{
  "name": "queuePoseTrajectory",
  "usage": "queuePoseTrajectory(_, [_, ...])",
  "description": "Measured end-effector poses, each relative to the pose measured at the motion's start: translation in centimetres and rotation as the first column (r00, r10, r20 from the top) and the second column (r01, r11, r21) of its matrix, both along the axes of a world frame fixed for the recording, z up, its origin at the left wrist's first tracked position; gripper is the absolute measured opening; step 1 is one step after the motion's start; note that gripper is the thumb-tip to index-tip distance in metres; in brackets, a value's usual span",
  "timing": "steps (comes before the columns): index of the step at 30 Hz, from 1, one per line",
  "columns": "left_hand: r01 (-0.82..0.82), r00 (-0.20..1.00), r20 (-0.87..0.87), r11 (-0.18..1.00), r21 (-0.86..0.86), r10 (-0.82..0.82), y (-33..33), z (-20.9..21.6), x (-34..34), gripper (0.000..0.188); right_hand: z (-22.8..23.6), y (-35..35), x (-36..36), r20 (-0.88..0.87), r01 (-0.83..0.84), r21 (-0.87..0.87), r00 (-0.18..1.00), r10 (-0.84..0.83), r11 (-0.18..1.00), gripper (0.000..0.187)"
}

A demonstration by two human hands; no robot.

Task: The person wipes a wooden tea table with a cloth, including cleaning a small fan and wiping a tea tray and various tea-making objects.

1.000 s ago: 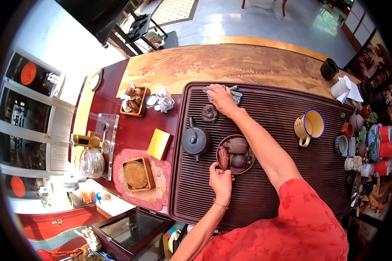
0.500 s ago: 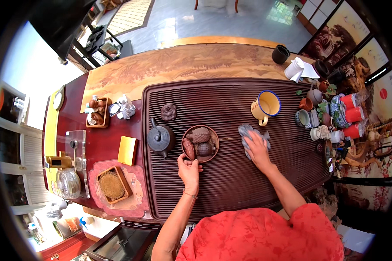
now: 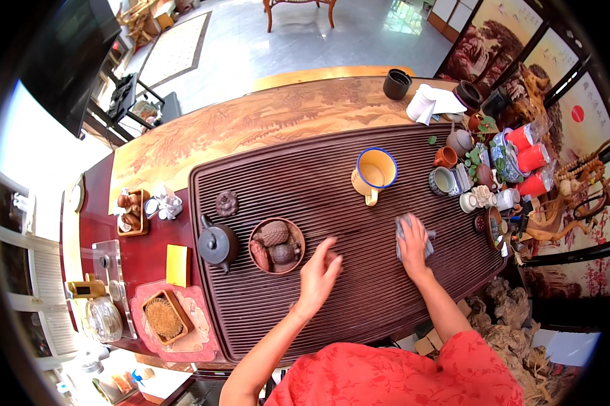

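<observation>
My right hand (image 3: 415,247) presses a grey cloth (image 3: 401,238) onto the slatted dark brown tea tray (image 3: 345,308), to the near right of a yellow enamel mug (image 3: 376,169) with a blue rim. My left hand (image 3: 320,274) hovers with fingers apart and nothing in it, just right of a round brown dish (image 3: 278,271). In that dish sit several dark clay figures (image 3: 274,233). Left of it stands a black teapot (image 3: 217,245), and beyond the pot lies a small dark round figure (image 3: 226,203).
Cups, plants and red-topped containers (image 3: 533,159) crowd the tray's right end. Left of the tray are a basket of small figures (image 3: 134,213), a yellow pad (image 3: 178,265) and a square box (image 3: 164,319) on a pink mat. A black cup (image 3: 397,84) stands at the far edge.
My left hand has let go of the dish's edge and moved right. My right hand has slid the cloth rightward and nearer across the tray. The whole view has turned to the right.
</observation>
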State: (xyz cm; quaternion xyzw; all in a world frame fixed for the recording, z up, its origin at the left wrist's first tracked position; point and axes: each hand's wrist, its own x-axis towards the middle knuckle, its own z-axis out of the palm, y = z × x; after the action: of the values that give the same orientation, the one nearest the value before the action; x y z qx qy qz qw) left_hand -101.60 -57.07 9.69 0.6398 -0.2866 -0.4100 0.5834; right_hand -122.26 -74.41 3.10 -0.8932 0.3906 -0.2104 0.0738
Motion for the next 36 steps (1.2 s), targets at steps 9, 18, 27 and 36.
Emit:
queuePoseTrajectory(9, [0.055,0.946,-0.324,0.993,0.103,-0.019,-14.4,-1.4,-2.7,0.045,-2.4,-13.4,8.6,0.064,0.17,-0.076,0.984,-0.166,0.982,0.047])
queuePoseTrajectory(18, [0.09,0.903,-0.427,0.994,0.068,-0.053,-13.3,-0.1,-2.0,0.024,-4.2,-22.2,12.4,0.056,0.363,-0.088,0.932,-0.359,0.928,0.046])
queuePoseTrajectory(27, [-0.211,0.953,-0.208,0.975,0.064,0.22,0.8,8.4,1.2,0.025,-3.8,-14.1,28.2,0.001,0.166,-0.115,0.986,-0.167,0.979,0.034])
queuePoseTrajectory(36, [-0.516,0.847,-0.094,0.851,0.097,0.524,9.0,8.9,2.2,0.027,-2.6,-7.4,31.1,0.255,-0.591,-0.054,0.771,0.583,0.805,0.033])
